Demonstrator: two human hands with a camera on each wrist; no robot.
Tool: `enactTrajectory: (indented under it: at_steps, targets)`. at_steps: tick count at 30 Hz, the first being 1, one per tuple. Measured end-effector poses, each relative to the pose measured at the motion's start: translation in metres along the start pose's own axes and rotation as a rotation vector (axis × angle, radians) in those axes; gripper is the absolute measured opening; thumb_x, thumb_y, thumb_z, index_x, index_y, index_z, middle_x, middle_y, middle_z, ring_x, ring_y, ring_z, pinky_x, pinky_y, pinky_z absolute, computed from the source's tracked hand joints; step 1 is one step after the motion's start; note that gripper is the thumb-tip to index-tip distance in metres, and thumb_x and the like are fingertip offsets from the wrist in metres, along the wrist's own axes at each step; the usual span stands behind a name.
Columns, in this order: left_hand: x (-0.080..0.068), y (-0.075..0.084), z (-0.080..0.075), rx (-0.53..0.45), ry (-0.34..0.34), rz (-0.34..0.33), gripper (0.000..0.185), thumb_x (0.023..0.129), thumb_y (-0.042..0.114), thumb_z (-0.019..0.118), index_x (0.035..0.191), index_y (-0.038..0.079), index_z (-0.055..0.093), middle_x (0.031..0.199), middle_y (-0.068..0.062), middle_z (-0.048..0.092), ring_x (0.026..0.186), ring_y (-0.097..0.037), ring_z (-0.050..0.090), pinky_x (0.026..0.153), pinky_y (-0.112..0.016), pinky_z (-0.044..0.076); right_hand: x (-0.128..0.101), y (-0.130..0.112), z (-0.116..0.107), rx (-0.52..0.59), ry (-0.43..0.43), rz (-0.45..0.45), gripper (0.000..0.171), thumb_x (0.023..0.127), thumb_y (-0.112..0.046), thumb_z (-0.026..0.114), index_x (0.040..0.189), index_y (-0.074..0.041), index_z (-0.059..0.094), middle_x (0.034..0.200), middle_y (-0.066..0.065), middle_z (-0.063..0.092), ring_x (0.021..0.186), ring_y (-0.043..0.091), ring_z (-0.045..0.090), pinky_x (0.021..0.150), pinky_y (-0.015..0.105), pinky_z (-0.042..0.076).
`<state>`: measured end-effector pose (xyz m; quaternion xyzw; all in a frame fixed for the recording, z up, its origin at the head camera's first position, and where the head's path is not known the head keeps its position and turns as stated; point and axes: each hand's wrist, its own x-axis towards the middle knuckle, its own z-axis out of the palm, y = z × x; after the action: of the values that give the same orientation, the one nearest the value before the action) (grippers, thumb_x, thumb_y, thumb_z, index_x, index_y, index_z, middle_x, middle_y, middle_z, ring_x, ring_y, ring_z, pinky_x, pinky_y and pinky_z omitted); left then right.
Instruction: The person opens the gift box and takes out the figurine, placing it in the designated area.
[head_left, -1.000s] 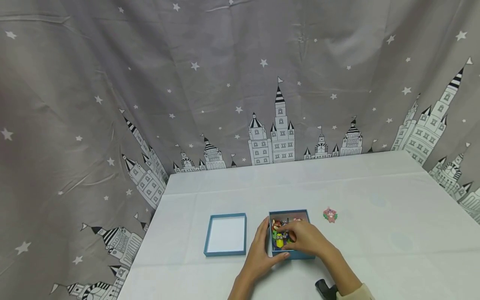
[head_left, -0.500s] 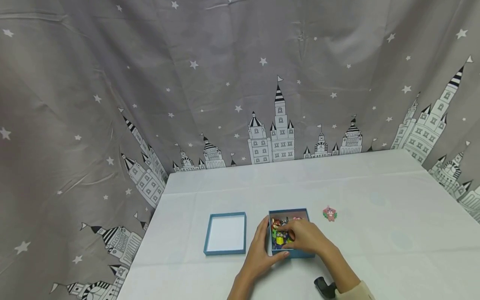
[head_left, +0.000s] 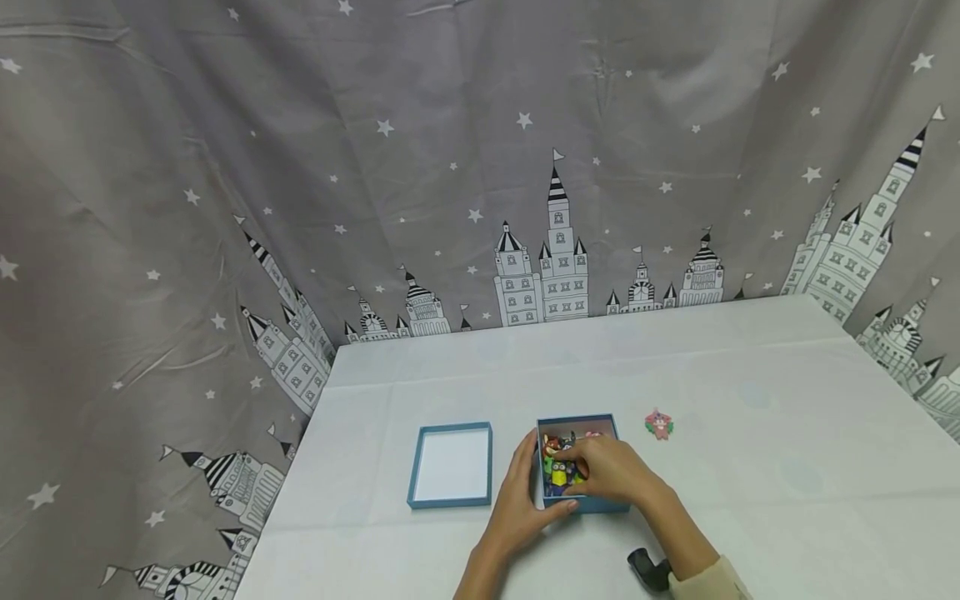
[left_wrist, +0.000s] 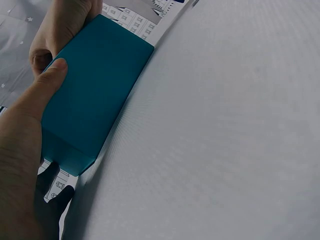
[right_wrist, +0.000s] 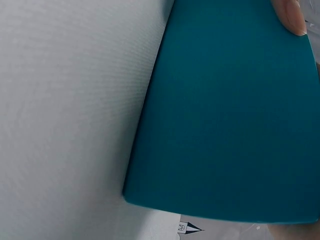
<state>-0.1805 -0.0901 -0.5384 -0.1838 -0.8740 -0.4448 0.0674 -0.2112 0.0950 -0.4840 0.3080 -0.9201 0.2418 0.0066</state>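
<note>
A blue box (head_left: 600, 506) filled with small toy figures stands on the white table. My left hand (head_left: 517, 504) holds its near left corner, fingers along the left side and thumb on the front wall. My right hand (head_left: 611, 473) reaches over the right rim into the box. Its thumb and index finger pinch around a yellow, goggled toy figure (head_left: 558, 477); the palm hides the figures beneath. In the left wrist view, the left thumb (left_wrist: 52, 75) lies on the box's blue wall (left_wrist: 97, 90). The right wrist view mostly shows plain box wall (right_wrist: 220, 115).
Left of the box lies its blue-rimmed lid (head_left: 450, 503), white inside facing up. A pink star-shaped toy figure (head_left: 659, 423) with green sides lies to the right of the box. A black curved piece (head_left: 648, 570) sits at the right wrist. A grey castle-print curtain (head_left: 420, 167) hangs behind.
The yellow figure has shifted and turned slightly between the right fingers. Both hands and the box otherwise keep their places; the whole head view has drifted slightly.
</note>
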Motion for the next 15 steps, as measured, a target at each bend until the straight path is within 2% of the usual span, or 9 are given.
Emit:
enactTrajectory:
  at_steps: [8, 15]
  targets:
    - [0.0004, -0.0005, -0.0001, -0.008, 0.003, 0.002, 0.103, 0.072, 0.054, 0.071, 0.148, 0.012, 0.016, 0.151, -0.008, 0.022, 0.135, -0.028, 0.026, 0.105, -0.048, 0.030, -0.0003, -0.0003, 0.0000, 0.003, 0.005, 0.001, 0.050, 0.066, -0.037, 0.082, 0.110, -0.016, 0.070, 0.064, -0.013, 0.046, 0.055, 0.003, 0.035, 0.047, 0.019, 0.033]
    - [0.0008, 0.0001, 0.0000, -0.008, 0.005, 0.005, 0.103, 0.072, 0.054, 0.071, 0.148, 0.011, 0.016, 0.150, -0.009, 0.022, 0.135, -0.028, 0.026, 0.105, -0.048, 0.030, -0.0007, 0.0001, -0.0003, 0.001, 0.004, 0.002, 0.050, 0.067, -0.038, 0.081, 0.110, -0.016, 0.070, 0.067, -0.013, 0.049, 0.057, 0.004, 0.036, 0.049, 0.020, 0.033]
